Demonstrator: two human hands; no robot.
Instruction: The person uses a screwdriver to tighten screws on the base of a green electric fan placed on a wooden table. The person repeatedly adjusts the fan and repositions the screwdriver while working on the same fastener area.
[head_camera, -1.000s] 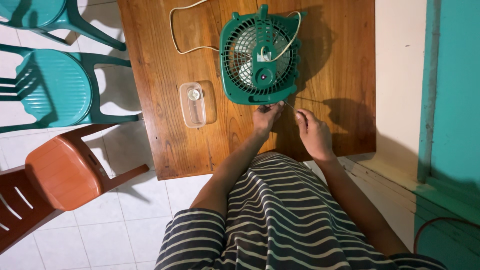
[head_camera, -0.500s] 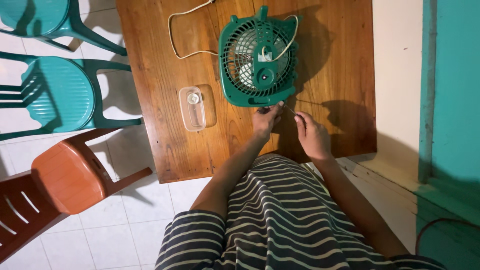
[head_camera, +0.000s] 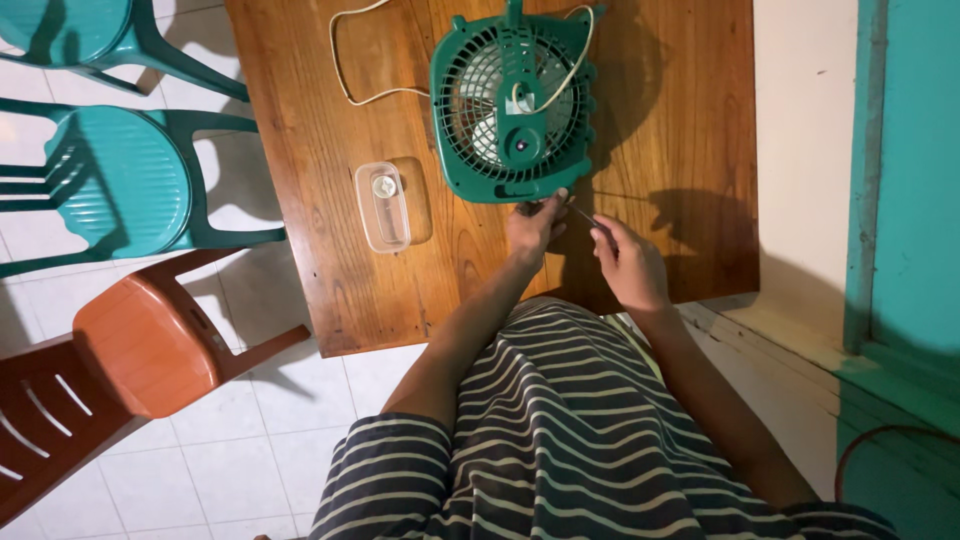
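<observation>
A green box fan (head_camera: 515, 100) lies flat on the wooden table (head_camera: 320, 180), with its white cord (head_camera: 345, 75) looping off to the left. My left hand (head_camera: 533, 225) rests at the fan's near edge, fingers pinched on the rim. Just to the right, my right hand (head_camera: 630, 265) is closed on a thin dark tool (head_camera: 585, 215). The tool's tip points toward the fan's lower edge, close to my left fingers. Whether the tip touches the fan cannot be made out.
A small clear plastic box (head_camera: 383, 205) sits on the table left of my hands. Two teal chairs (head_camera: 110, 180) and an orange-brown chair (head_camera: 140, 345) stand on the tiled floor at left. A teal wall or door frame (head_camera: 905, 170) runs along the right.
Both hands stay at the fan's near edge, almost unmoved. Only the view has shifted slightly.
</observation>
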